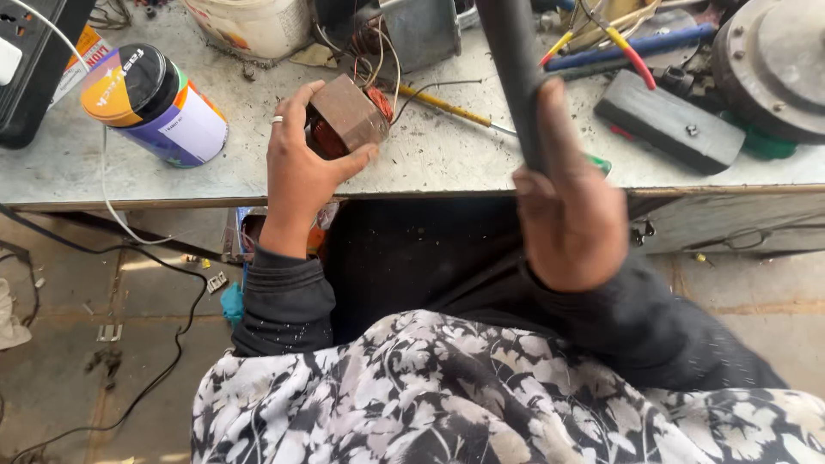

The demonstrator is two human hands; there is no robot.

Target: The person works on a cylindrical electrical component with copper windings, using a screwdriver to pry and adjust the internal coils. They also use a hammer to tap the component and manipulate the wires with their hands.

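Motor stator, a brown laminated block with copper-red windings showing at its side, sits at the near edge of the tabletop, just left of centre in the head view. We note the left hand wrapped around it: thumb along the near lower side, fingers over the far side, a ring on one finger. Thin wires run from the block back toward a grey metal housing behind it.

We see the right hand closed around a dark cylindrical handle, thumb laid along it; the handle rises up and away to the top edge of the view, so its far end is hidden from us. This hand is held over the front edge of the tabletop, well apart from the left hand.

Around the work: a tin can with a black lid and purple-and-white label lies on its side to the left of the stator. A yellow-handled screwdriver lies between the stator and the dark handle. A black rectangular block lies to the right, with a round grey metal disc behind it. Blue, red and yellow tool handles are clustered at the far side. A white bucket stands at the far edge. A black power strip sits at far left, with a white cable hanging off the tabletop.

Both sleeves are dark; a floral black-and-white cloth fills the bottom of the view.
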